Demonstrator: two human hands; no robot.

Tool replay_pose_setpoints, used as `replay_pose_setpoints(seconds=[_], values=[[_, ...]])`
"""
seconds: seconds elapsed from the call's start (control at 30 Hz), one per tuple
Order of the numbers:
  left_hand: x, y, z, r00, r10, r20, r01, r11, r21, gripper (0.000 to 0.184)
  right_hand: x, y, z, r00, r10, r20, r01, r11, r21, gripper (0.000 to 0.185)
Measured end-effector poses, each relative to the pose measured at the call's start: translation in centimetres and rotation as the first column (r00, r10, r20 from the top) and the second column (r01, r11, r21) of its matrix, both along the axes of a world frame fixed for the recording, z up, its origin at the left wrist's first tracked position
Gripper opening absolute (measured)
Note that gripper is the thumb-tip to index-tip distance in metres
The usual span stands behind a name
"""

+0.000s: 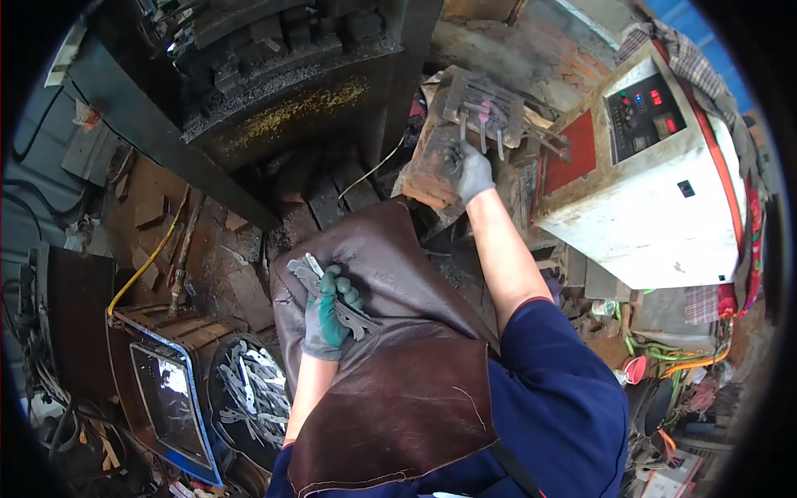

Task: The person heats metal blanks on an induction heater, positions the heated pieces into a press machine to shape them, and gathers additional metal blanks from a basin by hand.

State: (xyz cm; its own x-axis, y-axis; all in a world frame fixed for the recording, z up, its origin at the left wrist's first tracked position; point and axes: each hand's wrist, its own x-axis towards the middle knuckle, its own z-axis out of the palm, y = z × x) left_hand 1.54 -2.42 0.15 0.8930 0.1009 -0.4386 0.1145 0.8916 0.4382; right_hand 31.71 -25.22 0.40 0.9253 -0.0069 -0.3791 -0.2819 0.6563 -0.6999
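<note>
My left hand (330, 311), in a grey and green glove, is closed around several flat grey metal pieces (355, 319) above the brown leather apron (374, 257). Out ahead, my right hand (473, 170), in a grey glove with dark fingertips, is at the front of a slotted metal block (481, 104) on bricks. Its fingers are curled by one of several rods (500, 143) that stick out of the slots. One rod glows pink (484, 112) in the block. Whether my right fingers grip a rod is hard to make out.
At the right stands a white machine (647, 216) with a lit red display. A dark metal press frame (290, 100) rises at the upper left. Lower left are a basket of metal pieces (253, 386) and a blue-edged frame (199, 415). Bricks (151, 212) and cables lie around.
</note>
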Motion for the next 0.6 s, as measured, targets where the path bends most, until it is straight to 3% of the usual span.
replay_pose_setpoints(seconds=[0.13,0.17,0.2,0.27,0.3,0.37,0.4,0.43,0.5,0.53,0.57,0.6], values=[[0.0,0.0,0.4,1.0,0.012,0.006,-0.012,1.0,-0.028,0.019,-0.4,0.2,-0.5,0.999,0.053,-0.009,-0.052,0.997,0.062,0.021],[0.0,0.0,0.2,1.0,0.013,-0.01,-0.014,1.0,-0.017,0.021,-1.2,1.1,-0.1,0.993,0.117,0.017,-0.115,0.992,-0.058,0.022],[0.1,0.1,0.4,1.0,0.008,-0.025,-0.009,0.999,-0.037,0.023,-1.2,2.9,1.4,0.987,0.156,0.026,-0.154,0.986,-0.056,0.022],[-0.1,0.2,0.7,1.0,-0.004,-0.009,0.004,1.0,-0.026,0.023,-1.8,7.4,5.6,0.912,0.386,0.139,-0.353,0.911,-0.213,0.025],[-0.1,0.3,0.6,1.0,-0.029,0.006,0.029,1.0,-0.001,0.023,-2.4,10.4,9.1,0.904,0.411,0.12,-0.354,0.875,-0.33,0.03],[0.0,0.4,0.0,0.997,-0.025,0.072,0.027,0.999,-0.035,0.023,0.1,15.7,12.2,0.787,0.541,0.297,-0.427,0.825,-0.372,0.033],[0.0,0.3,-0.2,0.995,-0.026,0.091,0.029,0.999,-0.034,0.023,1.2,17.9,13.5,0.665,0.637,0.391,-0.455,0.76,-0.463,0.038],[0.1,0.3,0.2,0.995,-0.011,0.095,0.015,0.999,-0.036,0.023,1.7,20.8,15.9,0.696,0.65,0.305,-0.468,0.733,-0.493,0.042],[0.0,0.5,1.3,0.997,-0.052,0.064,0.053,0.999,-0.003,0.026,4.7,25.0,16.8,0.641,0.686,0.346,-0.616,0.728,-0.302,0.035],[0.0,0.6,0.3,0.989,-0.051,0.141,0.067,0.991,-0.113,0.027,7.5,26.6,15.5,0.507,0.68,0.529,-0.544,0.729,-0.416,0.02],[-0.4,0.5,0.0,0.992,-0.057,0.113,0.069,0.993,-0.099,0.026,7.0,26.8,15.4,0.729,0.599,0.331,-0.608,0.789,-0.087,0.012],[-0.5,0.8,0.5,0.989,-0.078,0.128,0.088,0.994,-0.07,0.025,5.4,26.3,14.6,0.705,0.61,0.362,-0.628,0.774,-0.08,0.014]])
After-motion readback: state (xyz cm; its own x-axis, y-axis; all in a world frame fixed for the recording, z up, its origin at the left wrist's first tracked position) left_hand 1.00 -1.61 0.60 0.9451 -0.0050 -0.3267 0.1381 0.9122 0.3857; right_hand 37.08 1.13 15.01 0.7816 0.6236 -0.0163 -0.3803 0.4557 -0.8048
